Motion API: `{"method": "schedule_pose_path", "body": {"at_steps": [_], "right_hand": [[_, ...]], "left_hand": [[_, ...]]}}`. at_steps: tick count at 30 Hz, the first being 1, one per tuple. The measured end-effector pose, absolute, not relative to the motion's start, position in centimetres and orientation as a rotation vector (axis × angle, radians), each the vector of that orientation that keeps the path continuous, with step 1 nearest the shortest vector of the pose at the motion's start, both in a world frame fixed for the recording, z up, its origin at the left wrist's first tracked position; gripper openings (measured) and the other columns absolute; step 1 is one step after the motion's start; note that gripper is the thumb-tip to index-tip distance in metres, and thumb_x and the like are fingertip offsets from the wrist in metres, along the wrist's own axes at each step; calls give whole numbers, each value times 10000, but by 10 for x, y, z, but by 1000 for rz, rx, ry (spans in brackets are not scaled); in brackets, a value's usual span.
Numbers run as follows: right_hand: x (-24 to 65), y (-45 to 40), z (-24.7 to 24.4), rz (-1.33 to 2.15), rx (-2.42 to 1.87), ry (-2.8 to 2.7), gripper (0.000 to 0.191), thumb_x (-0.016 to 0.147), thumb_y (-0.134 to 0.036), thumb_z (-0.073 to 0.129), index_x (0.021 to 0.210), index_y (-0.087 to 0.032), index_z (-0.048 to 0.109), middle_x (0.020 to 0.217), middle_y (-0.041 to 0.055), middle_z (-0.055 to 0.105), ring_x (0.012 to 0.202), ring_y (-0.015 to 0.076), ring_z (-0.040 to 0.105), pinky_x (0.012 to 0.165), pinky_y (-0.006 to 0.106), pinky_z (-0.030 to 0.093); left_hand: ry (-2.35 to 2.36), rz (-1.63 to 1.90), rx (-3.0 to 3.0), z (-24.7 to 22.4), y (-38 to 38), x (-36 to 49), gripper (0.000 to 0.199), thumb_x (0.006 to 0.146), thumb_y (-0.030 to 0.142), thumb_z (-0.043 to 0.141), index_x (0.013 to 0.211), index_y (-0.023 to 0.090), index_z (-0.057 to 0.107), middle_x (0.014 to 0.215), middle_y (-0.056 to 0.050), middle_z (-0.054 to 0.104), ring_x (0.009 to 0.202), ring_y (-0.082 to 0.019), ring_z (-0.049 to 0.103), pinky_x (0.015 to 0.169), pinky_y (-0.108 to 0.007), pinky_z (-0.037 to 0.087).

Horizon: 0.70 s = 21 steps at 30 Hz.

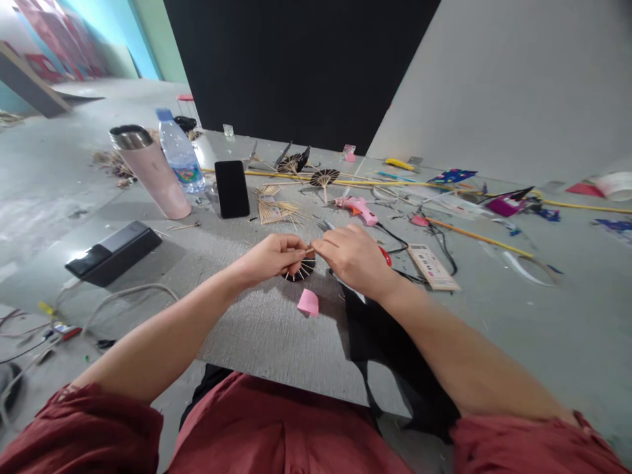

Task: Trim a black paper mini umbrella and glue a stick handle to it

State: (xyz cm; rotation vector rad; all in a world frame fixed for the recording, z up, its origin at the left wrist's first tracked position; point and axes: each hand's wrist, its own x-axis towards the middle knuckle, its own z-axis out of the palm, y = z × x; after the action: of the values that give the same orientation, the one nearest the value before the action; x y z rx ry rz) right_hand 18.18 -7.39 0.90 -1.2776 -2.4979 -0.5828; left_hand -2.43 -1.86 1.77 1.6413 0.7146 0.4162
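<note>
My left hand [269,255] is closed in a pinch on a thin wooden stick [310,250]. The fingertips of my right hand [353,258] meet the stick's other end, also pinched; most of the stick is hidden by fingers. Just below them lies a small black disc with pale wooden ribs [299,271], like a miniature umbrella top, partly covered by my left fingers. A curved pink piece [309,301] rests nearer to me. Black fabric [382,336] spreads under my right forearm, and a red handle [385,257] peeks out beside that hand.
Beyond my hands are a pink glue gun [356,208], loose wooden sticks [276,207], small ribbed umbrellas [324,178] and a black phone [232,189]. At left stand a pink tumbler [153,171], a water bottle [182,155] and a dark power bank [116,251] with cables. A black panel [301,66] rises behind.
</note>
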Motion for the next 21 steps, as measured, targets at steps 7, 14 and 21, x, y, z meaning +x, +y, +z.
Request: {"method": "schedule_pose_path", "body": {"at_steps": [7,14,21], "right_hand": [[180,-76,8,-609,-1327,-2484,263,1023,-187,452,1029,-151,712,802,63,647,701,208,509,674,367,256],[175,-78,5,-283,-1481,-2259,350,1069,-282,363,1035,-169,693,886,73,705,752,187,594,631,322,306],[177,-76,11,-50,-1607,-2066,319,1053,-306,393,1087,-177,683,1054,106,752,931,244,693,741,336,457]], "left_hand": [[702,423,1480,12,-17,-25,141,952,219,549,877,157,651,550,42,510,402,-33,277,419,-205,149],[618,486,1300,15,-23,-22,143,971,238,525,930,161,637,565,49,510,365,-22,204,388,-196,106],[866,717,1623,12,2,-31,119,941,225,527,948,181,637,598,30,568,409,-60,333,418,-206,233]]}}
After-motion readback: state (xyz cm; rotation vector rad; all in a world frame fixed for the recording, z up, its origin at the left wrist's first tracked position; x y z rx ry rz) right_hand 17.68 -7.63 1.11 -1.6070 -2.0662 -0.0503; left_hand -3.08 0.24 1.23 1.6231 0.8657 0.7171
